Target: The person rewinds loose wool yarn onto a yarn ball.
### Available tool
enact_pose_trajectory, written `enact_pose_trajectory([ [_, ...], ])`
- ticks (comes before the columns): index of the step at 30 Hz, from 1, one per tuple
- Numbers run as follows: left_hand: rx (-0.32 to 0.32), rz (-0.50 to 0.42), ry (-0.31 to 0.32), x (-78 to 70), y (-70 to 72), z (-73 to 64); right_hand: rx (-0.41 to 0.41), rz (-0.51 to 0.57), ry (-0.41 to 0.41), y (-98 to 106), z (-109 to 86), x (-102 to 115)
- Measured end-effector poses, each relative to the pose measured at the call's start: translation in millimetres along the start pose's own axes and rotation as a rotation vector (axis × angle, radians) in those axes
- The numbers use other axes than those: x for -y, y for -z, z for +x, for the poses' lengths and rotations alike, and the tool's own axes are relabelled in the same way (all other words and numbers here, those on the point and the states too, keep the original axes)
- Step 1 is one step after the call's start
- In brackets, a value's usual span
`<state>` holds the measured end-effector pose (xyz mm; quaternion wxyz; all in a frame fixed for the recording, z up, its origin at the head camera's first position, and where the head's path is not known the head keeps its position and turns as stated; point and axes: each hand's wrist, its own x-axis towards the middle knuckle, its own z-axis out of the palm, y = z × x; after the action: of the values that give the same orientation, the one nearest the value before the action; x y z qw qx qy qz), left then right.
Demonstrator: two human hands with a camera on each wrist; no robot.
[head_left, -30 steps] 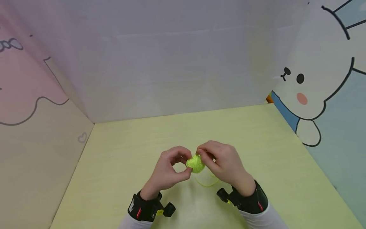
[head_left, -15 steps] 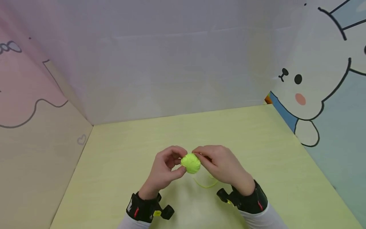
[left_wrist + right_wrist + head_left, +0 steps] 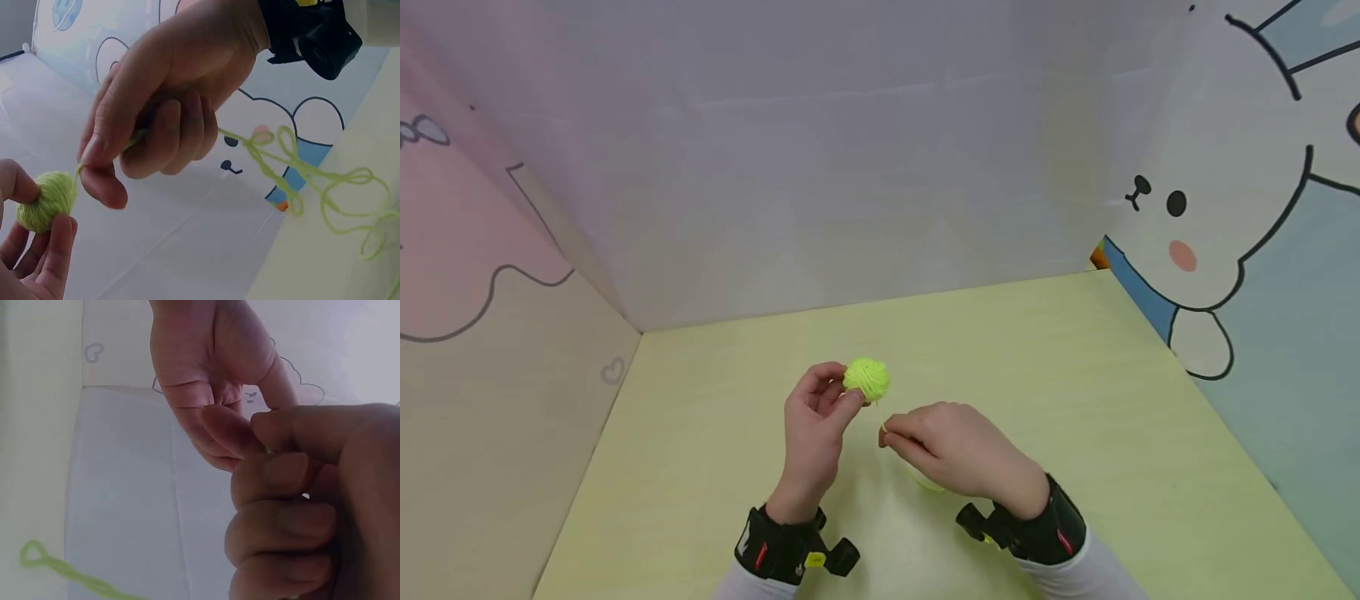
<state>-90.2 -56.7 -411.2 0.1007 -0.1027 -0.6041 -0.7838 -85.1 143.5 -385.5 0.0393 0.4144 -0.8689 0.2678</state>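
Observation:
A small ball of neon yellow-green yarn (image 3: 867, 378) is pinched between the thumb and fingers of my left hand (image 3: 817, 429), held above the table. From the ball a short strand runs down to my right hand (image 3: 958, 447), whose thumb and index finger pinch it. In the left wrist view the yarn ball (image 3: 49, 203) shows its wound strands, and the right hand (image 3: 153, 112) curls its other fingers round the trailing strand. The right wrist view shows the curled right fingers (image 3: 275, 531) in front of the left hand (image 3: 215, 362); the ball is hidden there.
Loose, tangled yarn (image 3: 350, 178) trails beyond the right hand; a twisted loop (image 3: 81, 578) of it shows in the right wrist view. The pale yellow table (image 3: 715, 392) meets a plain back panel (image 3: 865, 192) and printed side panels (image 3: 1285, 350).
The left hand has raised the yarn ball up and to the left. My right hand has moved from the ball down and slightly left, drawing out a strand between them.

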Motion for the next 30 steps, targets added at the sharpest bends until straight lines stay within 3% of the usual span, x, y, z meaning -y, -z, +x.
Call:
enact_pose_trajectory([
  [5, -0.032, 0.120, -0.046, 2.7, 0.6, 1.9, -0.079, -0.008, 0.055, 3, -0.8, 1],
  [9, -0.012, 0.234, -0.098, 3.3, 1.3, 2.1, -0.184, -0.018, 0.083, 7, -2.1, 0],
  [13, 0.061, 0.331, -0.118, 2.5, 1.8, 1.7, -0.302, -0.052, 0.093, 11, -2.3, -3],
  [16, 0.159, 0.374, -0.092, 0.4, 1.8, 0.6, -0.377, -0.065, 0.087, 12, -1.8, -5],
  [21, 0.302, 0.367, -0.050, -3.5, 2.1, 0.2, -0.461, -0.044, 0.064, 14, -0.5, -8],
  [30, 0.415, 0.242, -0.050, -10.5, 5.8, -1.1, -0.549, -0.040, 0.016, 12, 0.8, -11],
])
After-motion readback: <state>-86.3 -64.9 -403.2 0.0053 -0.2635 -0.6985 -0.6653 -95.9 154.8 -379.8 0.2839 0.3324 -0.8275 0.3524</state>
